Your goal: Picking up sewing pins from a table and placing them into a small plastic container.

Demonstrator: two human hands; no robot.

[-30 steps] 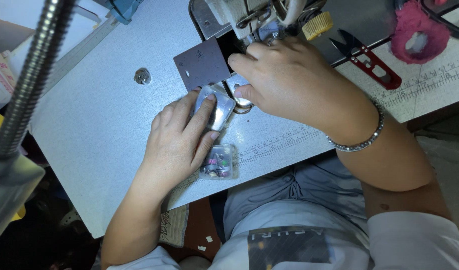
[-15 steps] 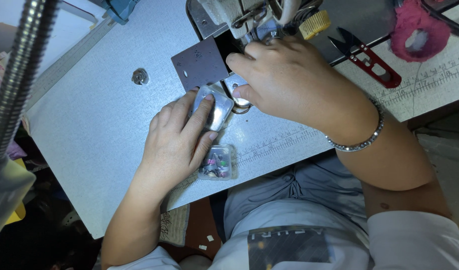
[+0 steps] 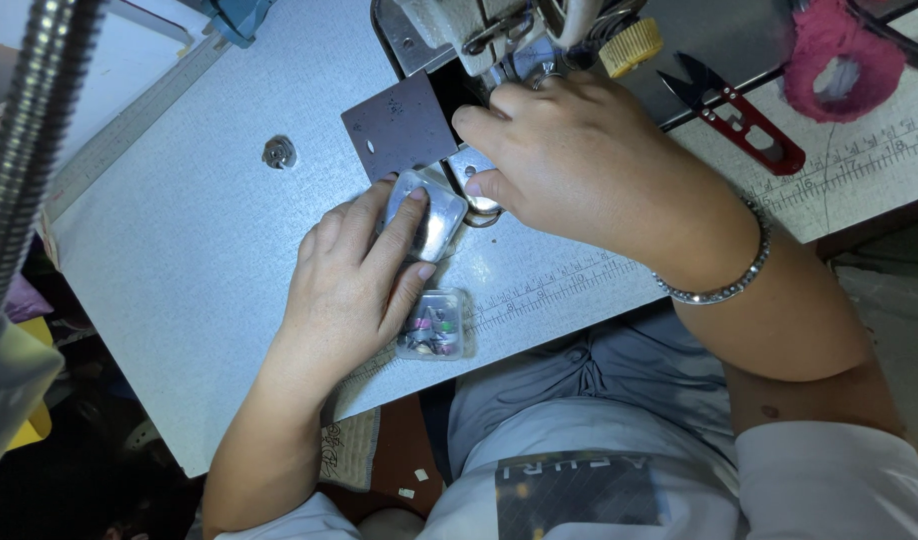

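Hidden: the right hand (image 3: 579, 165) covers the needle area of the sewing machine (image 3: 479, 30), so whatever lies under its fingers cannot be made out; the machine's upper body runs off the top edge.
Hard to read: a small metal ring shows just below the right thumb, half tucked under the hand; what it belongs to I cannot tell.
Cut off: the pink ring-shaped piece (image 3: 844, 60) at top right and the flexible lamp neck (image 3: 29, 160) at far left both leave the frame.
Shiny piece: a rounded, silvery metal plate (image 3: 429, 215) lies flat on the grey table (image 3: 179, 260), just below the dark square plate (image 3: 399, 125) that is swung out beside the machine's base.
Small box: a clear plastic case (image 3: 434, 325) of small coloured bits sits at the table's near edge, just beside the left palm, next to the printed ruler strip.
Left hand (image 3: 354, 275): palm down, fingers stretched forward, index and middle fingertips resting flat on the silvery plate; pressing it, not wrapped around it.
Right hand: curled, knuckles up, thumb and fingertips pinched narrow at the machine's base; what it holds, if anything, cannot be told. A beaded bracelet (image 3: 724, 290) circles the wrist.
Nearby: red-handled thread snips (image 3: 744, 120) lie well to the right of the hand.
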